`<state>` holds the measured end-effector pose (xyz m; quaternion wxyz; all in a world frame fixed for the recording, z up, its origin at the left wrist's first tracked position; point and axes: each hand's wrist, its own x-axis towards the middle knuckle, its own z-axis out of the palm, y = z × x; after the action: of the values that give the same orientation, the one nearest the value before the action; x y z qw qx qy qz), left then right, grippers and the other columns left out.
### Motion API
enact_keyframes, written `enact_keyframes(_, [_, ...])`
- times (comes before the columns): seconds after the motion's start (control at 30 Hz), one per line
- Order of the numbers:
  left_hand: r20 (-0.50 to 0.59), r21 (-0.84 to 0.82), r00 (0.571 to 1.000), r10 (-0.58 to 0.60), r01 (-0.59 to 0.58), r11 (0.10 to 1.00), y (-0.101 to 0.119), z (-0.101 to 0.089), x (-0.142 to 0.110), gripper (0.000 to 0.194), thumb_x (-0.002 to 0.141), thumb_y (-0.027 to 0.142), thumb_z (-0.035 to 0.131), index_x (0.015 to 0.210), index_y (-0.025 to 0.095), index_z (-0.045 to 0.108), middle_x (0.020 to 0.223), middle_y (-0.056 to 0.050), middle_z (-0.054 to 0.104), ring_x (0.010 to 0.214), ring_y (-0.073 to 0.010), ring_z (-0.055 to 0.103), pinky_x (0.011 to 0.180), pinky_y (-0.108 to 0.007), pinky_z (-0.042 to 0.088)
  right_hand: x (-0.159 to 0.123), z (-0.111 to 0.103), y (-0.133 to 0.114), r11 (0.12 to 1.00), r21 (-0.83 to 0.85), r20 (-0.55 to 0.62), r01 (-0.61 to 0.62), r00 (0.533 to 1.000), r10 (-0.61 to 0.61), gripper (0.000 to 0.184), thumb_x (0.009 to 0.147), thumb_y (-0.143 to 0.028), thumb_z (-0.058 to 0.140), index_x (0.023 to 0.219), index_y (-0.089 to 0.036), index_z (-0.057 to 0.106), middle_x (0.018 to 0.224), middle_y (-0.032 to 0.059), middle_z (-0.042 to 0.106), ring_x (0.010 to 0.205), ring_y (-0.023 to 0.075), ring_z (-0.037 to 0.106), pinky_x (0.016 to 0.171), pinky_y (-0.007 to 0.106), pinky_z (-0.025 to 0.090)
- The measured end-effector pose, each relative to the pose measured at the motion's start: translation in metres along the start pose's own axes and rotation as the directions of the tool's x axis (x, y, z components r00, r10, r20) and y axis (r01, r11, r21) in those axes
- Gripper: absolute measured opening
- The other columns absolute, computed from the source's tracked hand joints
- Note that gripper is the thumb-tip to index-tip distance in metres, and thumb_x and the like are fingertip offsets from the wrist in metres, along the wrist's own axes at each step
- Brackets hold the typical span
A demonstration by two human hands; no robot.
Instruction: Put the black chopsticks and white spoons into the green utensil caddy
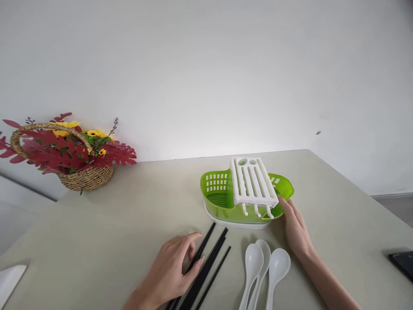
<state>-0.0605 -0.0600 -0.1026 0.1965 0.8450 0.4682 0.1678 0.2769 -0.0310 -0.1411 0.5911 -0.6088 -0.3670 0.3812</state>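
Observation:
Several black chopsticks (214, 252) lie slanted on the table, their lower ends cut off by the bottom edge of the picture. Over the leftmost of them is my left hand (172, 269), with its thumb and index finger apart and nothing clearly gripped. A green plastic cutlery holder (217, 200), with a white slotted top (254, 183) and small white hooks in front, stands upright on its white base tray. My right hand (295, 224) grips the holder's right end; its fingers behind the wall are partly hidden. Three white spoons (279, 262) lie in front of the holder, bowls pointing away from me.
At the back left stands a wicker basket (92, 178) of red leaves and yellow flowers. A dark, flat object (403, 262) lies at the right edge. Part of a white object (11, 282) shows at the lower left. A pale wall (206, 77) rises behind the table.

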Motion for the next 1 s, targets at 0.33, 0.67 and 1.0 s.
enact_keyframes(0.33, [0.047, 0.051, 0.999, 0.016, -0.018, 0.999, 0.003, 0.000, -0.002, 0.029, 0.099, 0.032, 0.052, 0.127, 0.026, 0.051, 0.086, 0.002, 0.063, 0.077, -0.0177, 0.065, 0.081, -0.035, 0.053, -0.003, 0.000, 0.007, 0.997, 0.042, -0.036, 0.068, 0.997, -0.067, 0.045, 0.089, -0.064, 0.059, 0.119, -0.032, 0.072, 0.130, -0.0025, 0.071, 0.132, 0.0251, 0.056, 0.109, 0.034, 0.048])
enact_keyframes(0.67, [0.021, 0.205, 1.000, -0.022, 0.017, 0.979, -0.004, -0.013, -0.034, 0.016, 0.098, 0.035, 0.058, 0.090, 0.022, 0.054, 0.098, -0.003, 0.062, 0.089, -0.0216, 0.061, 0.081, -0.036, 0.049, -0.040, -0.022, 0.009, 0.972, -0.153, -0.004, 0.177, 0.984, -0.180, 0.061, 0.093, -0.065, 0.051, 0.142, -0.030, 0.051, 0.150, 0.0046, 0.056, 0.140, 0.0284, 0.049, 0.120, 0.048, 0.036])
enact_keyframes(1.0, [0.000, 0.576, 0.999, -0.038, 0.031, 0.817, -0.034, -0.040, -0.070, 0.011, 0.101, 0.016, 0.050, 0.095, 0.018, 0.059, 0.098, -0.008, 0.067, 0.088, -0.0243, 0.066, 0.076, -0.035, 0.051, -0.073, -0.116, -0.059, 0.886, -0.332, 0.062, 0.324, 0.945, -0.322, 0.041, 0.090, -0.057, 0.061, 0.126, -0.036, 0.059, 0.132, 0.0105, 0.068, 0.123, 0.0299, 0.064, 0.100, 0.043, 0.052])
